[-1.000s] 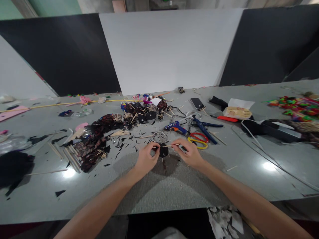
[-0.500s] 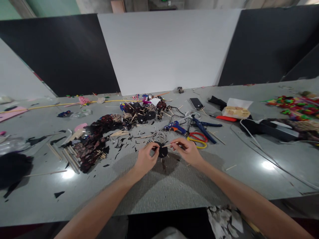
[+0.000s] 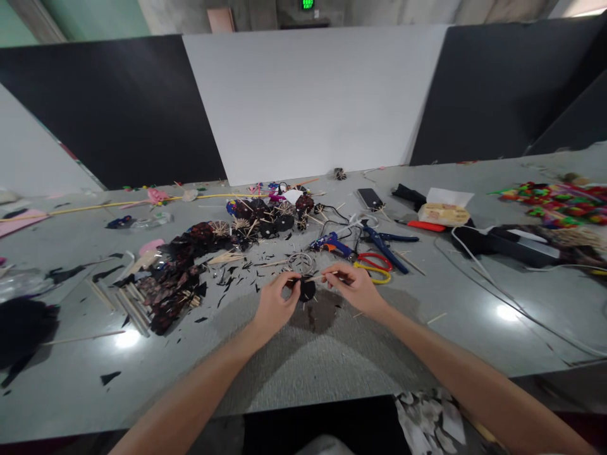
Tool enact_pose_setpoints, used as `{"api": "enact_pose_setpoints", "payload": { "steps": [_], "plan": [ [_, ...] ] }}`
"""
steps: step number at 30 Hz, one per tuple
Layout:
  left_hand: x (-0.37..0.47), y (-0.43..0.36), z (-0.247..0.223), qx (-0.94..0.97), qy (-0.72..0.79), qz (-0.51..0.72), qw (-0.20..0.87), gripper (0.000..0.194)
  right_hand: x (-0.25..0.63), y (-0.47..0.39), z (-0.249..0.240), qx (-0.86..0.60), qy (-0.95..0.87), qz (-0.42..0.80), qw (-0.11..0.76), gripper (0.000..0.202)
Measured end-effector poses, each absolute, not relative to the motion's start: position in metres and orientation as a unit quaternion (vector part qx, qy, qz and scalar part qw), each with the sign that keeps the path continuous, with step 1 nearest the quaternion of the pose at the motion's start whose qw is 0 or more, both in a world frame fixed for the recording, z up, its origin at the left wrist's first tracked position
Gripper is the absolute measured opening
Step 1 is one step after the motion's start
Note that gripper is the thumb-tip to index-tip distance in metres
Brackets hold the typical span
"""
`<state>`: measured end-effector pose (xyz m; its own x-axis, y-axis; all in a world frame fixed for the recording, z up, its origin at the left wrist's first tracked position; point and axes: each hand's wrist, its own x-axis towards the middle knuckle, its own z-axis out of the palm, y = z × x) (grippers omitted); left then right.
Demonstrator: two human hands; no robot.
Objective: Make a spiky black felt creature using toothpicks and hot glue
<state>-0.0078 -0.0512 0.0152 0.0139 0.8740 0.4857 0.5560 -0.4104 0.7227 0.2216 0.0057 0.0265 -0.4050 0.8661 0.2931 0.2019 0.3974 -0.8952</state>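
A small round black piece [image 3: 308,291] with short pale sticks poking out of its edge is held just above the grey table. My left hand [image 3: 279,302] pinches its upper left side between thumb and fingers. On the other side my right hand [image 3: 353,287] is closed on a thin wooden stick [image 3: 315,278], whose left end meets the top of the black piece. Just behind the hands lie a wire ring [image 3: 301,261] and scattered black scraps [image 3: 237,276].
Behind are a blue glue gun [image 3: 332,244], red-handled scissors [image 3: 374,260], blue pliers [image 3: 385,248] and a phone [image 3: 370,198]. Dark fabric and stick wheels [image 3: 241,226] pile up left of centre. Cables [image 3: 497,287] cross the right side; a white panel [image 3: 317,101] stands behind.
The view has tilted up slightly, so an exit sign shows more fully at the top. Both hands keep nearly the same hold on the black piece and the stick.
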Motion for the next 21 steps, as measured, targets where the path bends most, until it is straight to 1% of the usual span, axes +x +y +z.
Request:
{"api": "enact_pose_setpoints", "payload": {
  "steps": [3,4,9,13,16,21],
  "plan": [
    [-0.0074,-0.0509,0.0138,0.668,0.520,0.496,0.195,0.027,0.2198,0.0065,0.0262,-0.364,-0.703,0.448,0.415,0.030],
    [-0.0074,-0.0506,0.0132,0.663,0.520,0.500,0.202,0.029,0.2193,0.0064,0.0267,-0.363,-0.698,0.456,0.417,0.030],
    [-0.0076,-0.0494,0.0122,0.647,0.517,0.509,0.236,0.018,0.2185,0.0034,0.0277,-0.358,-0.712,0.444,0.410,0.027],
    [-0.0082,-0.0500,0.0146,0.636,0.512,0.513,0.265,0.016,0.2189,0.0015,0.0236,-0.359,-0.722,0.427,0.410,0.024],
    [-0.0093,-0.0508,0.0154,0.623,0.511,0.520,0.283,0.020,0.2191,0.0020,0.0209,-0.362,-0.719,0.429,0.409,0.023],
    [-0.0108,-0.0531,0.0158,0.596,0.471,0.556,0.337,0.033,0.2183,0.0024,0.0224,-0.369,-0.694,0.456,0.417,0.026]
  ]
}}
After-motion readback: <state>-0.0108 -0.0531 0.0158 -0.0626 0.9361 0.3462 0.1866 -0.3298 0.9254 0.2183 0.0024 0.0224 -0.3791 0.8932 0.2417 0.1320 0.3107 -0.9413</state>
